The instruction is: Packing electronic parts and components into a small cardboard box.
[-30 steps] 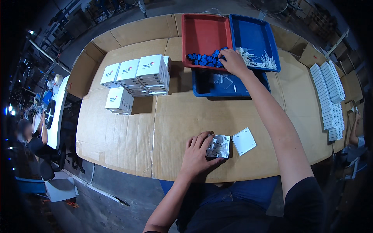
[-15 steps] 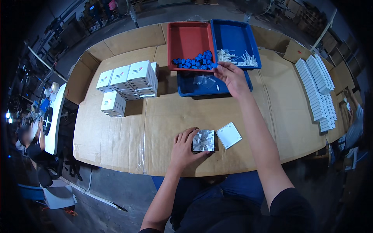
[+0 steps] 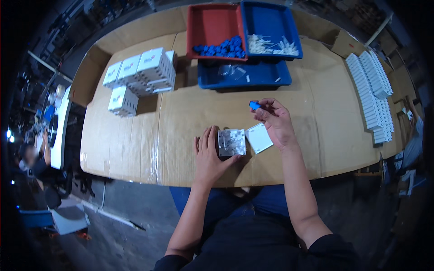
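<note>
- Left hand point(image 3: 211, 156): spread, thumb and fingers apart, set against an open white box point(image 3: 220, 143); fingers along its left side, thumb along the near edge.
- Open box: on the desk point(image 3: 194, 104), near its front edge; grey-white contents inside, too small to make out individually.
- Right hand point(image 3: 280, 124): thumb and fingertips pinched together on a small blue piece point(image 3: 254, 105), beyond the box and slightly to its right. Exact height over the desk: cannot tell.
- The two hands are well apart from each other.
- White square panel point(image 3: 259, 139): just right of the box, lying at an angle, partly covered by the right hand.
- Red tray point(image 3: 212, 25): far side of the desk, heap of blue pieces point(image 3: 226, 48) at its near end.
- Blue tray point(image 3: 266, 20): right beside the red one; loose white sticks point(image 3: 285, 46) gathered at its near end.
- Lower blue tray point(image 3: 226, 81): in front of both, holding clear plastic bits point(image 3: 230, 70) and a few small white pieces point(image 3: 247, 78).
- Stack of white boxes point(image 3: 151, 63): left part of the desk.
- White ribbed blocks point(image 3: 366, 99): in rows at the right edge.
</note>
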{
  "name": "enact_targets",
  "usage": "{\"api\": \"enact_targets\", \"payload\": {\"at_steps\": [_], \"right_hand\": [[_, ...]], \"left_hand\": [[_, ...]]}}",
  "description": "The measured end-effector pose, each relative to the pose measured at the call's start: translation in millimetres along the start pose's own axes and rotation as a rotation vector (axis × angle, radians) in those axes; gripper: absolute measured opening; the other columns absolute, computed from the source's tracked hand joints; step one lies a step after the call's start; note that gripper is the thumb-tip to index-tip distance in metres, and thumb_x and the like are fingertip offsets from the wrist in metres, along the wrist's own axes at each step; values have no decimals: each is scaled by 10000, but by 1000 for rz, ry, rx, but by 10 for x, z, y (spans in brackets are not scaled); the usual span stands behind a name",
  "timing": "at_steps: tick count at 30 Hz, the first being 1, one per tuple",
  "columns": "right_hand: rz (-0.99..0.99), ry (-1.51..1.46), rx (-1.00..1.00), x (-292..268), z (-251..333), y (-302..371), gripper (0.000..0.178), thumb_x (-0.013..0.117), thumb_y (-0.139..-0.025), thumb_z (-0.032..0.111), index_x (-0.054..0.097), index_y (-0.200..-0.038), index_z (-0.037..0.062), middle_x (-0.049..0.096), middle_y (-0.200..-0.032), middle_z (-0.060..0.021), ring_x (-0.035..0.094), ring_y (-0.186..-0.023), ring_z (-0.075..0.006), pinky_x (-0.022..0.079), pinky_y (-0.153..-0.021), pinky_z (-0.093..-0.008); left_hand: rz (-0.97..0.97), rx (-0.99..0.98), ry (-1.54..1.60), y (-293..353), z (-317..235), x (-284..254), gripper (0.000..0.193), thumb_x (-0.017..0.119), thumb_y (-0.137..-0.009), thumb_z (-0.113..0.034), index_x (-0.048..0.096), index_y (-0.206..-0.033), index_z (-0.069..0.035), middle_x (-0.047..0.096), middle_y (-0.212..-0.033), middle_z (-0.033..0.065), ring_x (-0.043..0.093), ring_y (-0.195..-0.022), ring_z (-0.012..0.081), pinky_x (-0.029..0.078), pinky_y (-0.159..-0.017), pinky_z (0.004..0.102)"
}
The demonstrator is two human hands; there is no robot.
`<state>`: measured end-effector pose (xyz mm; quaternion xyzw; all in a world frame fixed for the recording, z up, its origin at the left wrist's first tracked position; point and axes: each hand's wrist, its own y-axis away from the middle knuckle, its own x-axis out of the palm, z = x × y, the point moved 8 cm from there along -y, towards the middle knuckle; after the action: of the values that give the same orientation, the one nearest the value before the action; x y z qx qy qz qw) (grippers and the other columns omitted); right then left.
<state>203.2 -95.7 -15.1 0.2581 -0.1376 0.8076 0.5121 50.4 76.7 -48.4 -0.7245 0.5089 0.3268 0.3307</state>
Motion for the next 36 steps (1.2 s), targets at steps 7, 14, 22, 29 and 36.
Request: {"api": "enact_targets", "payload": {"at_steps": [7, 14, 22, 29, 36], "right_hand": [[66, 429, 41, 176, -632, 124, 229, 758, -908, -37, 688, -1126, -20, 712, -1127, -77, 683, -992, -127, 572, -873, -270], [138, 829, -165, 489, -588, 165, 212, 768, -890, 12, 695, -1084, -32, 693, -1170, -110, 708, -1068, -232, 584, -877, -335], [275, 1260, -419, 746, -664, 234, 216, 762, -839, 42, 696, -1042, 11, 680, -1138, -92, 660, -1066, -293, 555, -889, -397], [268, 1331, -415, 773, -672, 229, 198, 761, -825, 44, 703, -1013, 21, 678, -1135, -77, 651, -1048, -280, 550, -871, -394], [307, 1603, -469, 794, -627, 354, 302, 759, -857, 108, 767, -1159, 105, 648, -1326, -81, 582, -1262, -276, 411, -1116, -525]], "left_hand": [[-57, 49, -56, -20, 2, -14, 1003, 826, -751, -596, 493, -1470, 19, 466, -1539, 152, 381, -1487, 319, 194, -1255, 565], [-59, 56, -39, 7, 27, -12, 993, 817, -758, -594, 503, -1468, 26, 459, -1532, 158, 379, -1482, 333, 203, -1243, 570], [-29, 33, -28, -37, 50, -4, 955, 834, -733, -503, 502, -1486, -20, 437, -1544, 138, 352, -1498, 314, 196, -1254, 553], [-10, 19, -22, -39, 61, -6, 970, 835, -729, -492, 478, -1512, -42, 433, -1549, 137, 349, -1500, 318, 194, -1255, 551], [-23, 55, 19, -27, 26, -12, 955, 845, -734, -451, 475, -1498, -12, 444, -1533, 159, 360, -1486, 348, 188, -1247, 574]]}}
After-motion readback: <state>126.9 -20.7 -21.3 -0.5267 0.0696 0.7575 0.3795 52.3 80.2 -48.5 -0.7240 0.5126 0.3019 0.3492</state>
